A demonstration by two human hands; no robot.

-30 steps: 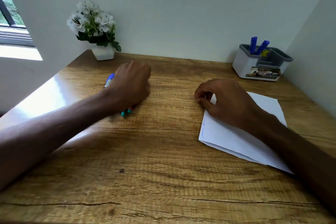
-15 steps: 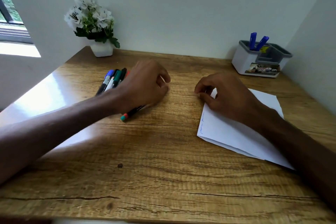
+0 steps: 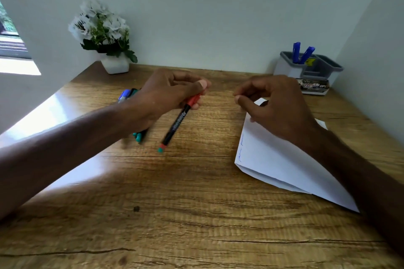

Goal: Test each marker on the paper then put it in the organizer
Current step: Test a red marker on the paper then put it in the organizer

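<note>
The left hand (image 3: 168, 94) has its grip closed on a marker (image 3: 177, 124): thumb and fingers curl round the red cap (image 3: 193, 100) at the far end. The black barrel slants down and toward the near left, and its red and teal tail end hangs just above the desk (image 3: 196, 203). The hand is raised off the wood, left of the middle.

Behind and under the left wrist, a small bunch of other markers (image 3: 138, 136) lies on the desk. Their teal tail ends show on the near side of the wrist, and a blue cap (image 3: 124, 95) and dark caps show on the far side.

The right hand (image 3: 277, 107) hovers to the right, apart from the left one. Its grip is released: the fingers are loosely curled, thumb and forefinger are close together, and nothing shows between them. It hangs over the far left corner of the paper (image 3: 273, 159), a folded white sheet lying flat on the right part of the desk. Faint blue scribbles (image 3: 241, 148) run along the sheet's left edge.

At the far right corner of the desk stands the organizer (image 3: 282, 69), white with a gray rim and several compartments. Two blue markers (image 3: 296, 52) stand upright and leaning in its left compartment. A printed label (image 3: 314, 87) sits low on its front.

At the far left, a white pot of white flowers (image 3: 115, 64) stands against the wall.
</note>
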